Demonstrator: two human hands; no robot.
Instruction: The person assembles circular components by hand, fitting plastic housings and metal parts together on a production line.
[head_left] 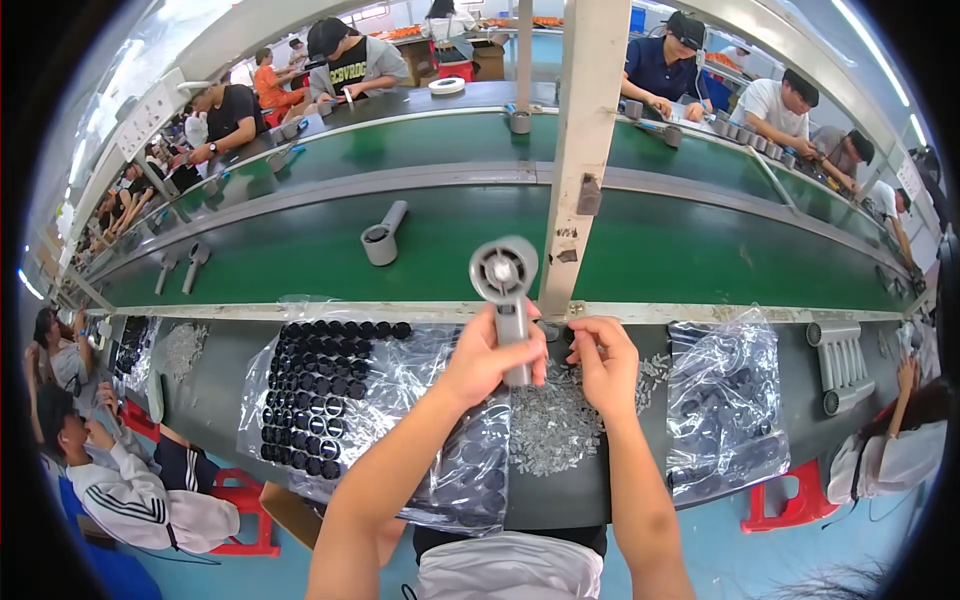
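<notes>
A grey handheld fan stands upright in my left hand, its round head up and its handle wrapped by my fingers. To the right of the handle is my right hand, with thumb and fingertips pinched together. Something small and dark shows at those fingertips, too small to name. Below both hands spreads a pile of small clear plastic pieces on the dark bench. Left of my forearm, rows of black round caps lie on a clear plastic bag.
Another clear bag lies right of the pile, then a row of grey fans. Beyond the bench runs a green conveyor belt carrying a grey fan. A pale post rises just ahead. Several people work around the line.
</notes>
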